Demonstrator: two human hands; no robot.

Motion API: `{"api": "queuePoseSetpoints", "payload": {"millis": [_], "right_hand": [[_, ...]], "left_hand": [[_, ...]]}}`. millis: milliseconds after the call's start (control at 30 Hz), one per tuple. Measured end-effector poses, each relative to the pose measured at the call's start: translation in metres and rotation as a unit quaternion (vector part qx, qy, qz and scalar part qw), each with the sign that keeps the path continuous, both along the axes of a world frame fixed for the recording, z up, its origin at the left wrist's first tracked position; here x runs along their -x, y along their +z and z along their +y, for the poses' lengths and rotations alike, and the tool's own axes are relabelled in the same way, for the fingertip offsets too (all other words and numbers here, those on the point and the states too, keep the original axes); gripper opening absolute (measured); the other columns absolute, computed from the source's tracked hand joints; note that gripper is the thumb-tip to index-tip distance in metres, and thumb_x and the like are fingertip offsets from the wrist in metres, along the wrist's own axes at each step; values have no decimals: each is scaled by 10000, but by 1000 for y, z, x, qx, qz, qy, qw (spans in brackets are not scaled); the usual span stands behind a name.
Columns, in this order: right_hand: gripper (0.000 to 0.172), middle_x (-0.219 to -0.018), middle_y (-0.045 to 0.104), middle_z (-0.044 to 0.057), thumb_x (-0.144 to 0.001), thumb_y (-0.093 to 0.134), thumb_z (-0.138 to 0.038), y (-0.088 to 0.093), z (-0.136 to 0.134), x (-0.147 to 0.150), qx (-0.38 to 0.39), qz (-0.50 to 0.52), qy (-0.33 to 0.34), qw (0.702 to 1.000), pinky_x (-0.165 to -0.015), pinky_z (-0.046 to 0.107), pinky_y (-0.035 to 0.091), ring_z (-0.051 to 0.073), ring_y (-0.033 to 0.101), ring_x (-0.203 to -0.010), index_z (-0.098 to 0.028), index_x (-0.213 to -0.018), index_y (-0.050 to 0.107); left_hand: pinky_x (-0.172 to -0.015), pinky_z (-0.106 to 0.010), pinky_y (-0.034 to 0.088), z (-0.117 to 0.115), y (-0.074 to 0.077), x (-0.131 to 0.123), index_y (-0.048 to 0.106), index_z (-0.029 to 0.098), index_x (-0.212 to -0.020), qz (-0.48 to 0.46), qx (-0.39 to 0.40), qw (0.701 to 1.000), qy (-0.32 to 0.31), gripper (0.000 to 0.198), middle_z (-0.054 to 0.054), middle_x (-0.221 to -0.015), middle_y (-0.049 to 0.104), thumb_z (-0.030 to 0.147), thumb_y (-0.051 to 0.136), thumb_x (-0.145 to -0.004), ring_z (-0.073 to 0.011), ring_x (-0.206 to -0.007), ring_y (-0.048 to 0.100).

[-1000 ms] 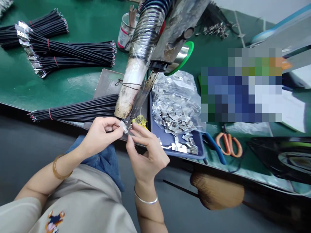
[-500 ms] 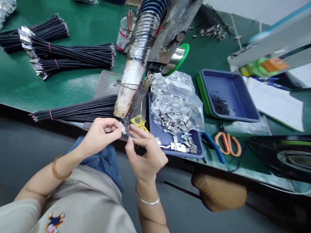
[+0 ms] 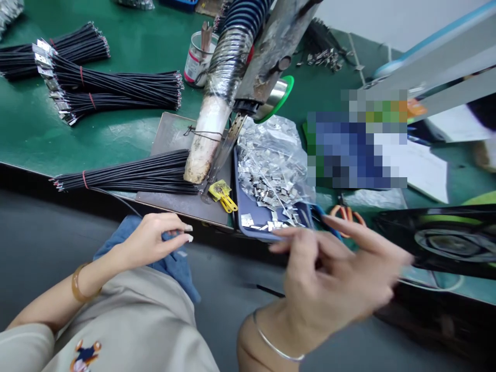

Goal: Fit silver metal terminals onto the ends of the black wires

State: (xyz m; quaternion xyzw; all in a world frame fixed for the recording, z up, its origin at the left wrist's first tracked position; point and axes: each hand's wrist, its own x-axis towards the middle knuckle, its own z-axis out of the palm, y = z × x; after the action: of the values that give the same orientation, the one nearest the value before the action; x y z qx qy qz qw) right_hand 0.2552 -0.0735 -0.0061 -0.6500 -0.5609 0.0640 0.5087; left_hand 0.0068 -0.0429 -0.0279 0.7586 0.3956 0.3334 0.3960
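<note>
My left hand hovers below the table edge over my lap, fingers pinched together; a thin black wire runs from the table into it. My right hand is blurred, with its fingers stretched out and apart. It is in front of the blue tray of small metal clips and I see nothing in it. Above the hands, a foil-wrapped pipe and metal tool slant down onto a brown plate. A banded bundle of black wires lies across that plate.
More black wire bundles lie at the back left of the green table. A clear bag of clips sits on the tray. A yellow clamp, orange-handled scissors, a jar and a green spool are nearby.
Both hands have left the tool tip. My left hand dropped a little toward my lap. My right hand swept right and toward me, its fingers opening.
</note>
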Motion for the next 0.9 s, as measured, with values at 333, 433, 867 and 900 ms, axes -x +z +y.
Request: {"api": "queuePoseSetpoints", "payload": {"millis": [333,433,867,900], "right_hand": [[246,-739,669,34,-849,521,-407,-38,65,-49,134,-227,76,962,-602,301,421,162,568,-588,-237,-672,506],[169,-650,608,11,-801,521,-332,-37,66,-46,128,-254,51,957,-584,300,370,158,536,-573,-239,-665,484],[75,-880,749,14,-851,729,-168,-12,10,57,-48,89,97,990,-753,309,611,160,739,-804,-227,-826,690],[62,-905,755,25,-866,716,-170,-17,10,63,-40,91,115,988,-765,316,616,167,740,-847,-230,-852,708]], "left_hand": [[-772,-371,498,51,-12,-4,746,143,-895,235,-308,915,112,232,-120,-904,716,106,529,-964,-242,-854,607],[-741,-338,507,52,-15,-3,735,142,-888,172,-356,913,104,224,-95,-852,713,137,532,-982,-213,-797,594],[-532,-185,456,28,10,-9,702,130,-815,-25,-165,985,47,155,-12,-646,695,119,593,-925,-91,-526,570],[-519,-174,453,27,14,-10,699,128,-790,-40,-91,994,45,161,-5,-618,682,131,597,-914,-88,-517,571]]}}
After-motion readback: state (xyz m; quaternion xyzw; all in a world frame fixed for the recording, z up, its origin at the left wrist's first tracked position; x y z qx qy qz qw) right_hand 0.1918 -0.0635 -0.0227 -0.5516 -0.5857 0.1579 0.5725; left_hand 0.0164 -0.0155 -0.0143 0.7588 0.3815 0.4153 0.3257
